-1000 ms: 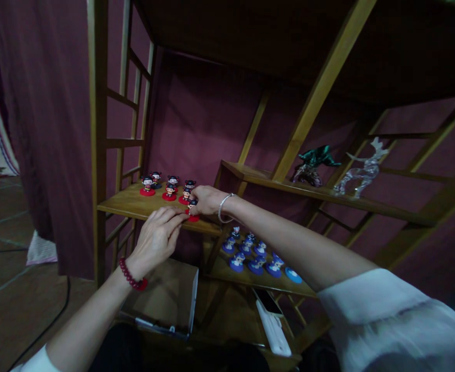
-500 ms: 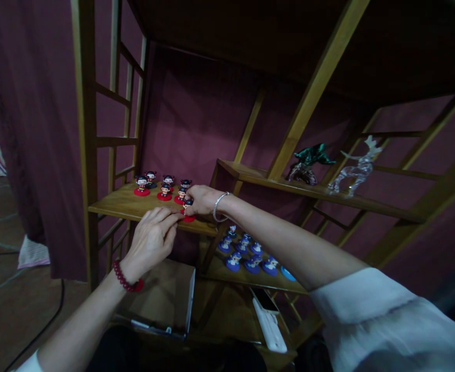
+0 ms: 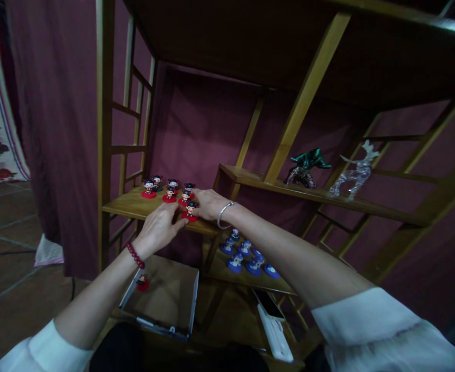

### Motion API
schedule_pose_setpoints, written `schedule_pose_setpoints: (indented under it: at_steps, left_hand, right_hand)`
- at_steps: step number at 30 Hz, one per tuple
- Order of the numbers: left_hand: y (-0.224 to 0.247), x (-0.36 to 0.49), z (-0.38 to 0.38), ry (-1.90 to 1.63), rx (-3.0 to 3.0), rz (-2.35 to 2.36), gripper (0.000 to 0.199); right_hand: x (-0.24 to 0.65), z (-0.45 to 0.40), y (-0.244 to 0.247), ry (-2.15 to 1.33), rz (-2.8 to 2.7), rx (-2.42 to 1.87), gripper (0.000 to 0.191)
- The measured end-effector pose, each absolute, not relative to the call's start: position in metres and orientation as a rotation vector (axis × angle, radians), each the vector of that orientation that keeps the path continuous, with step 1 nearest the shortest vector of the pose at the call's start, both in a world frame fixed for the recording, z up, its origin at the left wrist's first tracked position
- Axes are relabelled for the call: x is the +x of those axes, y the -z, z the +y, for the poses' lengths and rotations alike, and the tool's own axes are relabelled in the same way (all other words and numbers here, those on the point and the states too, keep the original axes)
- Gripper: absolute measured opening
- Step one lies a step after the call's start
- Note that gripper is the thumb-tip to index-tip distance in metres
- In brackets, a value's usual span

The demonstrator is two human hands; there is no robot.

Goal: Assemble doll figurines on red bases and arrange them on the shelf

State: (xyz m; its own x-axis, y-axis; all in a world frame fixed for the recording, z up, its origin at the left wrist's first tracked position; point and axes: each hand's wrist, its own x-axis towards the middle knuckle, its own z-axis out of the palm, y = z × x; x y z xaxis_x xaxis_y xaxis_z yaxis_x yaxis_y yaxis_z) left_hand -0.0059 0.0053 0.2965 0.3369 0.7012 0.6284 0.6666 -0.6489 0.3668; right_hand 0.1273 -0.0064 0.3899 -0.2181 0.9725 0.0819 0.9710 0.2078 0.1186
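Opened up since half a second ago, the left hand (image 3: 158, 228) now shows a gap between thumb and fingers, and its wrist uncovers more of a boxed figurine (image 3: 142, 281). Clock positions here centre on the front figurine (image 3: 190, 210), black-haired and upright on a red base, near the front edge of a wooden shelf (image 3: 128, 204). At 8 o'clock is the left hand, thumb and fingers apart, its thumb tip beside the base's near left edge. At 3 o'clock is the right hand (image 3: 210, 204), fingers bent close to the figurine's right side — whether they grip it cannot be told. Six similar figurines (image 3: 169, 195) stand between 10 and 12. An open cardboard box (image 3: 173, 289), holding the boxed figurine, lies toward 7. Blue-purple figurines (image 3: 235, 262) stand on a lower shelf at 4 — partly hidden by the right forearm. Between 2 and 3 are a green ornament (image 3: 308, 168) and a clear deer (image 3: 353, 173).
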Motion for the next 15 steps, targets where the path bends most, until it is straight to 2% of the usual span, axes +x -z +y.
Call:
schedule_pose_setpoints:
  at_steps: [6, 15]
  left_hand:
    - [-0.308, -0.001, 0.011, -1.026, 2.447, 1.361, 0.066]
    - [-0.315, 0.002, 0.020, -0.990, 2.399, 1.178, 0.062]
  right_hand:
    - [0.136, -0.035, -0.374, -0.213, 2.685, 2.091, 0.047]
    - [0.143, -0.073, -0.338, -0.176, 2.923, 2.034, 0.050]
